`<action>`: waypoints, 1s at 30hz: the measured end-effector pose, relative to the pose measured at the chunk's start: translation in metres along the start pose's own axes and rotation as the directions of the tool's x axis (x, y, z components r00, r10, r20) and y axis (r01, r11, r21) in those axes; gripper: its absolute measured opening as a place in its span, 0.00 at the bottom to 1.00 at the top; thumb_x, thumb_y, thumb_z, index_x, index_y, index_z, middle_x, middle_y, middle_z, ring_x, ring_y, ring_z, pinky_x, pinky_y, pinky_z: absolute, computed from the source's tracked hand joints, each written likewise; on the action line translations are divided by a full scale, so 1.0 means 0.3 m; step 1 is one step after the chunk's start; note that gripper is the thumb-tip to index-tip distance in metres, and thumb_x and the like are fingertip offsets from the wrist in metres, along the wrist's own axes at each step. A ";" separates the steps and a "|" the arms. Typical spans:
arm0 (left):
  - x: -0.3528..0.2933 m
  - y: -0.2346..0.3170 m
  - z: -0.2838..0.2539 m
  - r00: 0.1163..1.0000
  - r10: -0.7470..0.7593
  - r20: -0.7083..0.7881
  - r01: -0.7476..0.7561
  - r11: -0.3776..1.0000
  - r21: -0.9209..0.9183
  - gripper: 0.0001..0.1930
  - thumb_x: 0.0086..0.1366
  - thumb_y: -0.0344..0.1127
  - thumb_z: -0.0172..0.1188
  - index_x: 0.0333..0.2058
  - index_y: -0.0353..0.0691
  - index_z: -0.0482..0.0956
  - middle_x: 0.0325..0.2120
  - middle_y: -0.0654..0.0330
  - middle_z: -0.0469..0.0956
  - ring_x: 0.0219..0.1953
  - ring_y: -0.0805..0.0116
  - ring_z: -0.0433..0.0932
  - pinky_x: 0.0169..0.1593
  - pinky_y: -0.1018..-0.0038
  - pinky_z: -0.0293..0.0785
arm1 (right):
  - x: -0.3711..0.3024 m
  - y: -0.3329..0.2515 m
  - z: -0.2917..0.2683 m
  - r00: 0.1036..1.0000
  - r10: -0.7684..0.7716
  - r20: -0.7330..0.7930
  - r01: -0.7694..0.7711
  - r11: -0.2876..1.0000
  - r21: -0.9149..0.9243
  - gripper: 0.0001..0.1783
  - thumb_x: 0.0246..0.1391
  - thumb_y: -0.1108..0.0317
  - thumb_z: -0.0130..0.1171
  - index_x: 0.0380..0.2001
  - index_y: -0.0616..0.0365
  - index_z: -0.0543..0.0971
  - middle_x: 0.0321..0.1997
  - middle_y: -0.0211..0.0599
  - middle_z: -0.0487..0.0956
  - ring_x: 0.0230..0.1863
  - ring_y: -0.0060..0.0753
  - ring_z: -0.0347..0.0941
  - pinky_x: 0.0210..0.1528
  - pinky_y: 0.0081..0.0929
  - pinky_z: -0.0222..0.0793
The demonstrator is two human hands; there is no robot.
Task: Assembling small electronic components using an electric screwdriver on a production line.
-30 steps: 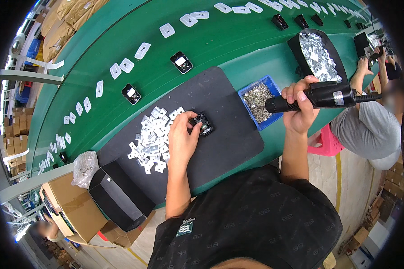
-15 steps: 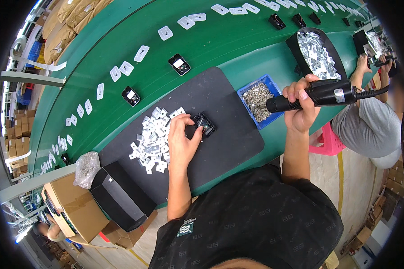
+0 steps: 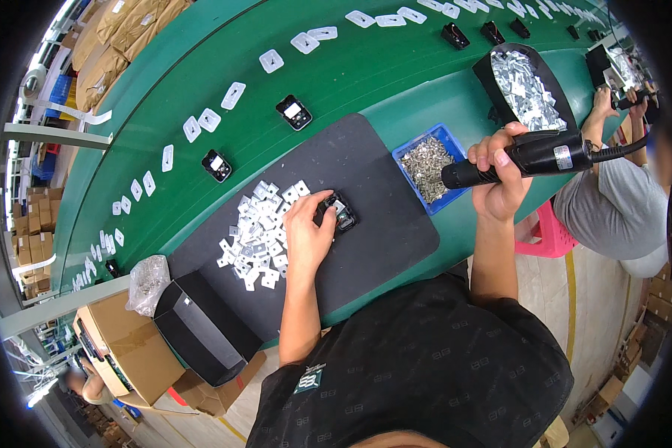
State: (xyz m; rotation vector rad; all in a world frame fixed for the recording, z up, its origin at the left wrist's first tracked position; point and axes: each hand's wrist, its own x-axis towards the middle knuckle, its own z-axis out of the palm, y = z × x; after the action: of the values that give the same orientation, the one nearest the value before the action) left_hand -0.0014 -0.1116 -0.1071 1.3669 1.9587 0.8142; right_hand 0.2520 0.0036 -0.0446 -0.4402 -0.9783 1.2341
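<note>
Head view: a blue bin [image 3: 407, 158] on the green table [image 3: 336, 82] holds a heap of small metal screws [image 3: 425, 166]. Beyond it a black tray [image 3: 487, 75] is filled with silvery plates [image 3: 526, 89]. At the lower left an open black box [image 3: 194, 328] stands beside a brown carton [image 3: 123, 351], with a clear bag [image 3: 148, 280] just next to it; what is inside these cannot be made out.

The left hand [image 3: 306, 233] rests on the black mat [image 3: 366, 224], its fingers [image 3: 322, 203] closed around a small black part [image 3: 340, 213], which lies on the mat near its middle. Just left of the hand lies a pile of white plates [image 3: 257, 235], too many and too overlapped to count. The right hand [image 3: 504, 175] is raised over the table edge, fingers wrapped tight around a black driver [image 3: 523, 158], whose tip points at the blue bin.

Two similar black parts [image 3: 293, 112] lie on the green belt near the mat, and at least three more farther up. White plates run along the belt in a row, shrinking into blur at the rim. At the right, another person's hands [image 3: 601, 101] are partly cut off.
</note>
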 end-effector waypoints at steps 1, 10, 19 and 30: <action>-0.002 -0.005 0.005 1.000 0.002 0.000 -0.002 1.000 0.001 0.16 0.55 0.30 0.61 0.43 0.38 0.79 0.39 0.53 0.79 0.43 0.56 0.76 0.49 0.62 0.68 | -0.001 -0.002 0.001 1.000 0.002 -0.002 -0.002 1.000 -0.003 0.23 0.50 0.72 0.58 0.51 0.59 0.67 0.26 0.31 0.70 0.27 0.25 0.67 0.36 0.31 0.67; -0.068 0.070 0.006 0.839 0.455 -0.298 -0.504 0.856 -0.113 0.17 0.50 0.23 0.63 0.42 0.36 0.79 0.41 0.53 0.79 0.44 0.55 0.78 0.50 0.66 0.72 | -0.031 -0.064 0.068 0.996 0.019 0.088 -0.034 0.983 0.180 0.24 0.50 0.70 0.56 0.51 0.57 0.64 0.25 0.28 0.66 0.24 0.22 0.64 0.33 0.27 0.65; -0.095 0.190 0.096 0.872 0.480 -0.099 -0.490 0.848 -0.202 0.22 0.47 0.34 0.73 0.42 0.36 0.79 0.34 0.59 0.82 0.32 0.65 0.80 0.38 0.71 0.75 | -0.063 -0.060 0.153 0.976 0.091 0.195 -0.145 0.948 0.282 0.24 0.49 0.69 0.58 0.49 0.53 0.64 0.24 0.26 0.66 0.23 0.21 0.64 0.31 0.25 0.65; -0.096 0.185 0.107 0.857 0.476 -0.197 -0.513 0.821 -0.249 0.09 0.50 0.26 0.69 0.32 0.35 0.82 0.24 0.57 0.81 0.25 0.64 0.79 0.32 0.72 0.74 | -0.078 -0.048 0.162 0.972 0.109 0.209 -0.170 0.940 0.297 0.24 0.50 0.68 0.58 0.49 0.52 0.64 0.24 0.26 0.66 0.22 0.21 0.63 0.30 0.24 0.65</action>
State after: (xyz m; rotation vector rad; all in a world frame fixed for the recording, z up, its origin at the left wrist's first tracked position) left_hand 0.0632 -0.1190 -0.0807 1.6947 1.4882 1.4063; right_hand 0.2205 -0.0329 -0.0162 -0.1439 -0.9002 1.5542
